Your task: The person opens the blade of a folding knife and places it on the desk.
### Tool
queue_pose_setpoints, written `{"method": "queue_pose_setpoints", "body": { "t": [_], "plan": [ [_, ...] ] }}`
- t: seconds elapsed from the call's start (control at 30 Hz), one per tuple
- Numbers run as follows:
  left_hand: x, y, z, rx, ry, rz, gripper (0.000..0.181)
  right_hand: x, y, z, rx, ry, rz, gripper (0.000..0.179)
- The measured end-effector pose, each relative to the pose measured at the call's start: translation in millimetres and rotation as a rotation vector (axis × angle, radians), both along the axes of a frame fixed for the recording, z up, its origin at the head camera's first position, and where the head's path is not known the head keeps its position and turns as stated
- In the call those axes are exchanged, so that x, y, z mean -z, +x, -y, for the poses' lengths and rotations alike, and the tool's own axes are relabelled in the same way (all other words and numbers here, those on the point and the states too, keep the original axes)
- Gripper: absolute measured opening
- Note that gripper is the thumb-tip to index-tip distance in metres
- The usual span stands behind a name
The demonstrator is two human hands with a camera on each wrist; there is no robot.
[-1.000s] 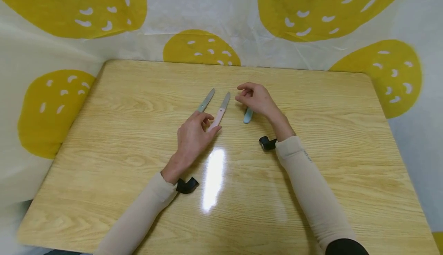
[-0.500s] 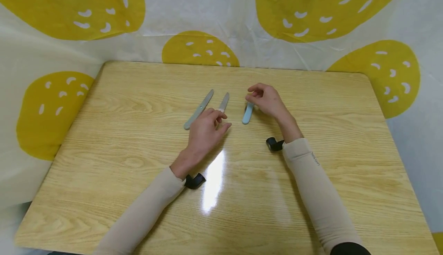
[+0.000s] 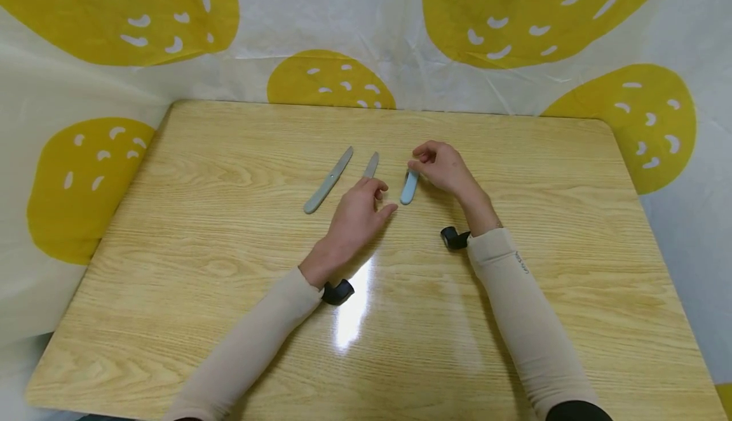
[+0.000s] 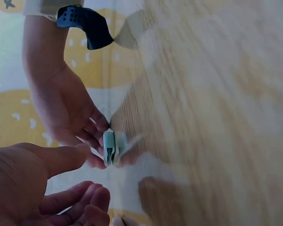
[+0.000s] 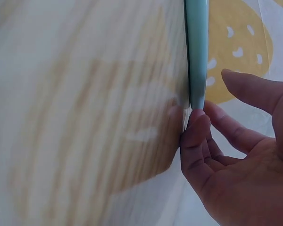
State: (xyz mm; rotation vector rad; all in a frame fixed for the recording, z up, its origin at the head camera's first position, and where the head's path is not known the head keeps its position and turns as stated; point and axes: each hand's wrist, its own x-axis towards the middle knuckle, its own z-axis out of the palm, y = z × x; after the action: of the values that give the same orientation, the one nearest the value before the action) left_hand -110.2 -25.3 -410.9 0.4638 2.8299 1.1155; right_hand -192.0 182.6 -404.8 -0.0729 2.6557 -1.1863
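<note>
A light-blue folding knife [image 3: 408,190] lies on the table, its near end toward the person. At its far end my right hand [image 3: 443,166] pinches it with the fingertips; in the right wrist view the fingers [image 5: 198,127] meet the end of the handle [image 5: 198,56]. My left hand [image 3: 358,218] reaches in from the left, thumb out and fingers loosely bent, holding nothing. Under that hand lies a second knife with its blade [image 3: 372,164] showing and its handle hidden. Farther left is an opened grey-green knife [image 3: 327,187].
The wood-grain table [image 3: 217,268] has a white cloth with yellow shapes [image 3: 332,81] hanging behind it and at its sides. A black wrist mount [image 3: 338,292] juts from the left sleeve, another black mount [image 3: 454,238] from the right.
My left hand has moved right over the second knife toward the blue one, uncovering the grey-green knife. My right hand has shifted slightly right, and more of the blue knife shows.
</note>
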Motion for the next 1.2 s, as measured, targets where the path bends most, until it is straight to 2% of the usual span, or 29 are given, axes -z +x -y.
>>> {"method": "queue_pose_setpoints", "body": {
  "t": [0.33, 0.7, 1.0, 1.2],
  "plan": [
    [1.9, -2.4, -8.1, 0.003, -0.046, 0.090, 0.045, -1.1, 2.1, -3.4, 0.028, 0.037, 0.010, 0.033],
    [5.1, -4.1, -15.1, -0.036, -0.076, 0.055, 0.046, -1.5, 3.8, -5.5, 0.021, 0.091, 0.033, 0.028],
    [7.6, -6.8, -18.5, -0.040, -0.123, 0.024, 0.042, -0.1, 4.4, -8.3, 0.008, 0.058, 0.034, 0.023],
    [7.6, -7.4, -19.5, -0.033, -0.137, 0.028, 0.041, 0.7, 4.4, -8.7, 0.006, 0.051, 0.028, 0.020]
  ]
}}
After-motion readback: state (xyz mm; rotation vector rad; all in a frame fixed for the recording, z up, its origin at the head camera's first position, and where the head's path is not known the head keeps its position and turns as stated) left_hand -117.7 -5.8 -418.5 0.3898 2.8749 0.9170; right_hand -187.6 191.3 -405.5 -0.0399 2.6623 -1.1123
